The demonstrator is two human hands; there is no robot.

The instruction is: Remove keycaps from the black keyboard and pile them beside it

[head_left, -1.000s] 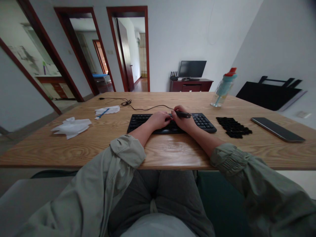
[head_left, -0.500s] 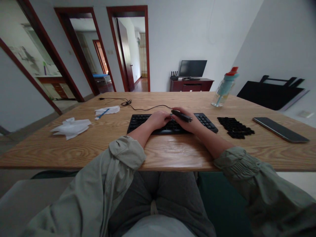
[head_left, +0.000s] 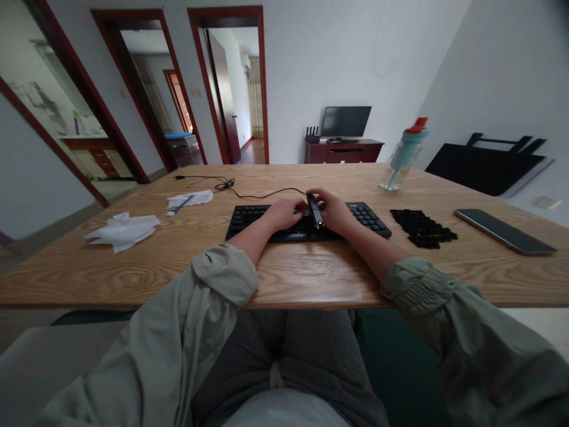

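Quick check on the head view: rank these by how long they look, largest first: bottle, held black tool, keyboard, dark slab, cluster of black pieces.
1. Keyboard
2. Dark slab
3. Cluster of black pieces and bottle: too alike to rank
4. Black tool in the right hand, partly foreshortened

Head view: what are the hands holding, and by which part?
The right hand holds a black pen-like tool toward its far end, near end free; exact finger contact hidden. Left hand: cannot tell.
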